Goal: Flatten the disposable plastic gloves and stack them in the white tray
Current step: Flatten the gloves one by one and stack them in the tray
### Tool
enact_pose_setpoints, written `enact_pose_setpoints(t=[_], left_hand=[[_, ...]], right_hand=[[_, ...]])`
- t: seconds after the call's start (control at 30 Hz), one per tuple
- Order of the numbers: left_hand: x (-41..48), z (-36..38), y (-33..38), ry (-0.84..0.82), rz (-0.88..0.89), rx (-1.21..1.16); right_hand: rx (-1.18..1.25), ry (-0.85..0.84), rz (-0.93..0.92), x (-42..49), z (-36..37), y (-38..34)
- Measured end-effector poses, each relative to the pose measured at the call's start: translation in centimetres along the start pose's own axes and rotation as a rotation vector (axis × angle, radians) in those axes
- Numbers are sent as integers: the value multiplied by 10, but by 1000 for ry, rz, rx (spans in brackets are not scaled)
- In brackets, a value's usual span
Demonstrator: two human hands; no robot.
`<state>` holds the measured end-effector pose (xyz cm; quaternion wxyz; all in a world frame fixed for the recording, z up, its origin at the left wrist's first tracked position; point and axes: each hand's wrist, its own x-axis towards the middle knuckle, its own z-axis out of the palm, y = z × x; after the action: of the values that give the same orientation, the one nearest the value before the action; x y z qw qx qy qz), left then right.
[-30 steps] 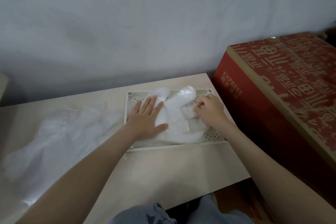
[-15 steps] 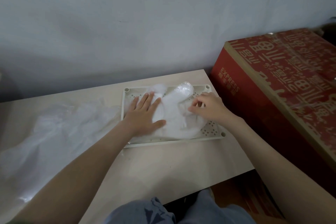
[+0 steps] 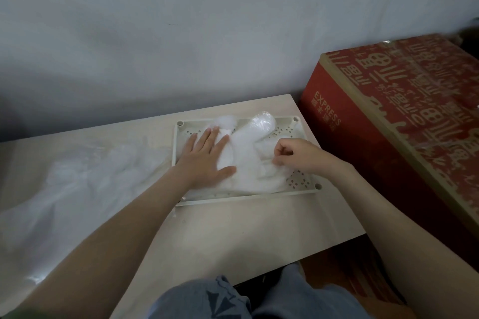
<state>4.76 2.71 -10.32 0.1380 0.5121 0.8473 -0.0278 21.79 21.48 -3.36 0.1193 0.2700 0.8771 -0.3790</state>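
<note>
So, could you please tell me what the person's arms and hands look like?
Nothing is worn: the left hand and right hand are bare, with no gloves, rings or watch visible. The left forearm and right forearm show no sleeves.

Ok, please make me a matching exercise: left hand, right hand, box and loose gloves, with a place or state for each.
1 left hand
2 right hand
3 box
4 loose gloves

a on the table, left of the tray
b pinches the glove
c red, right of the table
d flat on the glove

Pairs: 1-d, 2-b, 3-c, 4-a
</note>
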Motion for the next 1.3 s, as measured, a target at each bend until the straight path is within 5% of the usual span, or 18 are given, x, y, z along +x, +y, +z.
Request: enact_pose_setpoints(t=[0.47, 0.77, 0.97, 1.3], left_hand=[[0, -1, 0, -7, 2, -13], [0, -1, -1, -10, 0, -18], [1, -2, -2, -25, -2, -21], [1, 0, -3, -23, 1, -57]], right_hand=[[428, -135, -133, -14, -11, 11], [427, -124, -26, -13, -9, 10], [249, -259, 23, -13, -7, 13], [359, -80, -9, -14, 1, 13]])
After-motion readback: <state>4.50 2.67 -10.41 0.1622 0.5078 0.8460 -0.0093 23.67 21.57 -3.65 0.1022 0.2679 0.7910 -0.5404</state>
